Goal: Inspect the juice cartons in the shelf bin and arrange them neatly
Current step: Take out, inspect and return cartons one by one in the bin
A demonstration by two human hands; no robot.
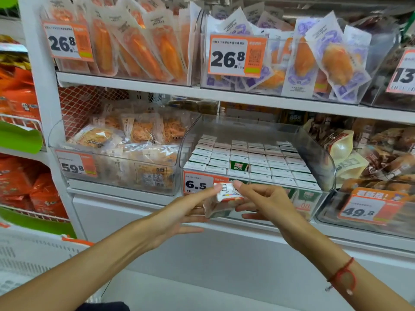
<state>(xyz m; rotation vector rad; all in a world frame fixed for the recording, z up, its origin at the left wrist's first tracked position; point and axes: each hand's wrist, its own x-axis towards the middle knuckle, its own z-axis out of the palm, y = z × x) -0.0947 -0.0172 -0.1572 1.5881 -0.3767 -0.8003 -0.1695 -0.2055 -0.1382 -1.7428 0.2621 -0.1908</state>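
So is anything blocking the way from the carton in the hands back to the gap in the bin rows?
Nothing visible. Both hands hold the carton outside the clear bin's front wall. The gap lies open from above, beyond the front rows of cartons.

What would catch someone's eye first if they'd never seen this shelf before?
Probably the two hands, left hand and right hand, holding one small juice carton in front of the clear shelf bin. Behind it, packed cartons show one gap, and the big 26.8 price tag above stands out.
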